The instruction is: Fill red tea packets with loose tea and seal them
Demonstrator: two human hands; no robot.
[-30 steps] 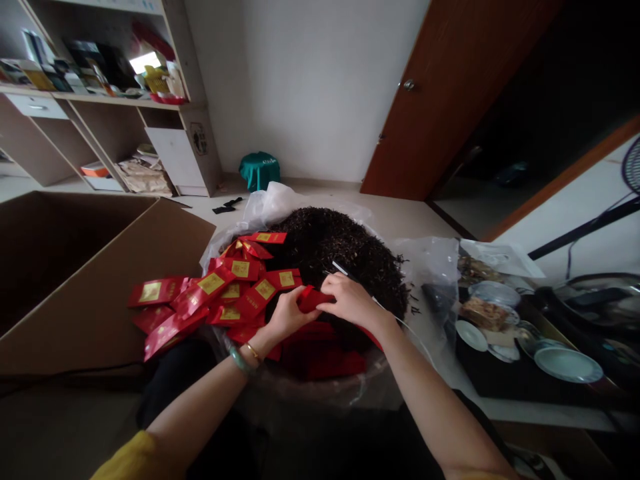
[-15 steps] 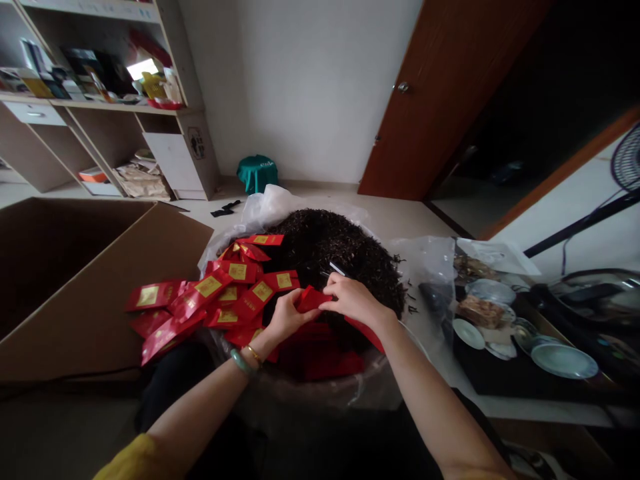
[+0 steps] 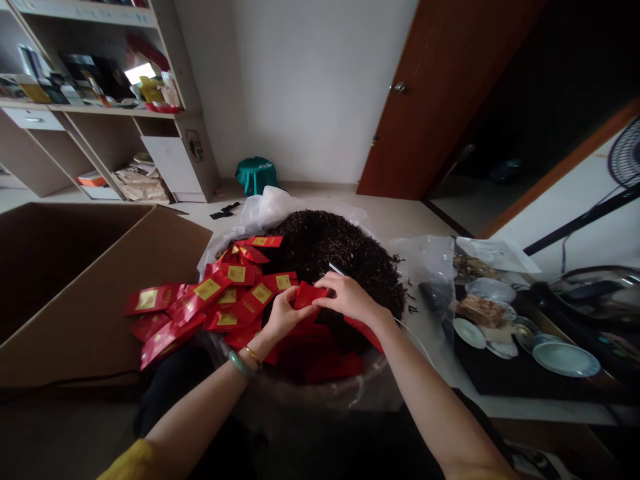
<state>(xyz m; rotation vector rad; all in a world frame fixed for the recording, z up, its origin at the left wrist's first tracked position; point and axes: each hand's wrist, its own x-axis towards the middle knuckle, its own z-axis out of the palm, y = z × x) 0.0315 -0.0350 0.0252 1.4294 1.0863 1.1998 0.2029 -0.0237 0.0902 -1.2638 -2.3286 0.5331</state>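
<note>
A small red packet (image 3: 309, 295) is pinched between my two hands over a wide tub lined with clear plastic (image 3: 260, 207). My left hand (image 3: 281, 317) is closed on the packet's left side, and my right hand (image 3: 349, 296) grips its right edge. Dark dried leaves, like tea (image 3: 330, 240), are heaped in the tub. Just behind my right fingers a thin silvery stick (image 3: 337, 269) pokes out; I cannot tell whether it is held. Filled red packets with gold labels (image 3: 207, 289) pile up at the left, and plain red packets (image 3: 320, 357) lie below my hands.
An open cardboard box (image 3: 115, 280) stands at the left. To the right, a black tray (image 3: 480, 377) carries dishes and a lidded bowl. Behind are a shelf unit (image 3: 193, 153), a green-covered bin (image 3: 257, 175) and a brown door (image 3: 435, 87).
Both hands have shifted slightly left with the red packet, and more of its flat face shows between them. The pile and the leaves look the same.
</note>
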